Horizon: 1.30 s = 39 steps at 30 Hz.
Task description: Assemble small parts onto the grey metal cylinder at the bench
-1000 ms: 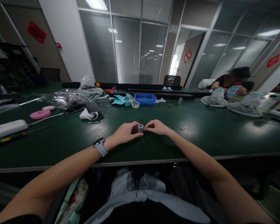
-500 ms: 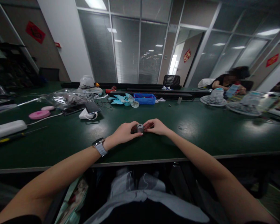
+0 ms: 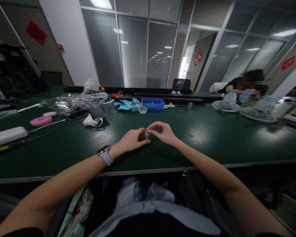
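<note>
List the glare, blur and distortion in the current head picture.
Head view: pale glare patches on the green table; head view: bright light spots in the glass wall; head view: white pillar leaning, apparently from lens distortion; head view: metal part in the left hand looks soft, its fine detail lost.

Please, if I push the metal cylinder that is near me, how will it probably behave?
The cylinder looks metallic, so probably stiff and rather heavy for its size. Its round side suggests it might roll if knocked over. The left grip at its side would likely steady it.
</note>
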Available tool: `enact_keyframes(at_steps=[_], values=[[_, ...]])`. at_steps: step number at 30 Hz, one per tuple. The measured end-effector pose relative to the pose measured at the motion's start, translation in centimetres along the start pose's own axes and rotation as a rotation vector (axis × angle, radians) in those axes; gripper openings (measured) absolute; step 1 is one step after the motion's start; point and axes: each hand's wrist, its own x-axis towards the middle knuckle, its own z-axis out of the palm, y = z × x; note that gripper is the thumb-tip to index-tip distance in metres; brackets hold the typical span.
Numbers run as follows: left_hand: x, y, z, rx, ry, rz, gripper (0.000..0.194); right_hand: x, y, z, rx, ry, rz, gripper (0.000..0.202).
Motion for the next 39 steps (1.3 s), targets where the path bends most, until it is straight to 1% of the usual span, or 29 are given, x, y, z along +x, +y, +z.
enact_keyframes(at_steps=[5,13,19,25,30,39], values=[[0.07,0.00,0.00,0.008,-0.015,0.008,0.046,0.00,-0.11,0.23,-0.070,0.005,-0.049,0.012],[0.08,-0.05,-0.06,0.007,-0.008,0.010,0.045,-0.04,0.03,0.29,-0.077,-0.011,-0.037,0.012],[0.01,0.03,-0.04,-0.003,-0.007,0.010,0.043,-0.04,0.06,0.26,-0.092,-0.036,-0.065,0.015],[0.03,0.02,-0.02,-0.005,0.004,0.013,0.042,-0.03,0.07,0.26,-0.112,-0.044,-0.032,0.017],[0.06,0.06,-0.07,-0.003,-0.002,0.016,0.042,-0.09,-0.03,0.26,-0.077,-0.044,-0.017,0.019],[0.06,0.08,-0.03,-0.001,-0.007,0.009,0.042,0.00,0.18,0.51,-0.091,0.023,0.029,0.020]])
